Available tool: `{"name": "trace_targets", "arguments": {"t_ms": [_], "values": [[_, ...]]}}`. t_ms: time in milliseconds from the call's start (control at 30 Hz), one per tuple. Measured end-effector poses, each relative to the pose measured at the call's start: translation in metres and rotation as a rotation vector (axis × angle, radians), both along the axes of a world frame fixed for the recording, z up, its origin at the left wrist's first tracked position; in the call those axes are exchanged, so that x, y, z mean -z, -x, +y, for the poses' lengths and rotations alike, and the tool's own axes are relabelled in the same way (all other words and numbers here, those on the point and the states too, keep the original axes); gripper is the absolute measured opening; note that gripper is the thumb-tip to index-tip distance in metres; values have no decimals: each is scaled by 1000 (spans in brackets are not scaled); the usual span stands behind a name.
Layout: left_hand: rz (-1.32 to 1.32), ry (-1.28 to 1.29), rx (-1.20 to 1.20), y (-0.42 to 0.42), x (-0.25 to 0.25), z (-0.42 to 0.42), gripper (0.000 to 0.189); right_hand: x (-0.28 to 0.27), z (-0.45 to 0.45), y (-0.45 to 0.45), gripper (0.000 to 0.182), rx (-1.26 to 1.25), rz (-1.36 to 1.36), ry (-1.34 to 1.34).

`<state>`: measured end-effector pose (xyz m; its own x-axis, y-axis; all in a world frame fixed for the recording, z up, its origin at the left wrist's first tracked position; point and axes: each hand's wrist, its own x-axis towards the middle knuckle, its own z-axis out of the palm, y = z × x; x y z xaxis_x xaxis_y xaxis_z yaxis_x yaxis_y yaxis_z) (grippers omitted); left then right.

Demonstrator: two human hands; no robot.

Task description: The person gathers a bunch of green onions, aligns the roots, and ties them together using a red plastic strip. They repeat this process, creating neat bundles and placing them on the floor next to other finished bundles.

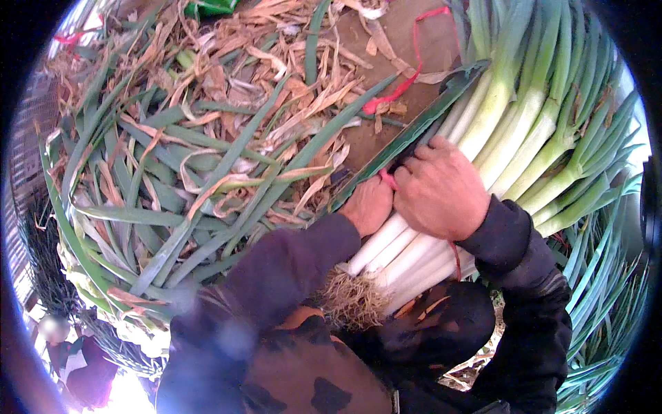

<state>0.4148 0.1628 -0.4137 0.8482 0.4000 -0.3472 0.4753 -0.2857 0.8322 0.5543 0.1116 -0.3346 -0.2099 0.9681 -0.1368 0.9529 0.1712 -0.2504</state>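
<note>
A thick bundle of large green onions (522,132) lies slantwise before me, its white shafts and matted roots (357,297) towards my lap, its green leaves at the upper right. Around the shafts runs a thin red tie (456,261). My right hand (439,189) lies over the near side of the bundle, fingers curled on a pink-red piece of the tie (388,179). Close against it, my left hand (368,204) is closed on the other side of that piece. Both hands' fingertips are partly hidden.
Loose green leaves (207,207) and dry husks (310,114) are heaped on the left. A long green-edged strip (408,137) runs beside the bundle. Red ribbon (395,93) lies on the brown surface beyond. More green onion leaves (605,310) are at the right. Another person (85,367) is at the lower left.
</note>
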Motion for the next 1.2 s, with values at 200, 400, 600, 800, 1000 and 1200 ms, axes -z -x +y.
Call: {"name": "trace_targets", "arguments": {"t_ms": [200,400,600,800,1000,1200], "values": [[-369,467,-157,-10,8,4,53,1,-1,-3,16,-8,-31,-8],[-31,179,-167,-3,11,-7,32,6,-8,-3,18,17,-24,33],[109,181,6,-1,7,3,34,0,-3,-2,19,6,-54,76],[-280,236,-129,-10,15,-2,47,3,-5,-5,18,24,-39,77],[-384,1264,-516,-18,19,-3,42,1,-1,-6,18,-21,-14,97],[266,371,214,11,-84,35,27,7,-9,-8,19,-3,-24,101]]}}
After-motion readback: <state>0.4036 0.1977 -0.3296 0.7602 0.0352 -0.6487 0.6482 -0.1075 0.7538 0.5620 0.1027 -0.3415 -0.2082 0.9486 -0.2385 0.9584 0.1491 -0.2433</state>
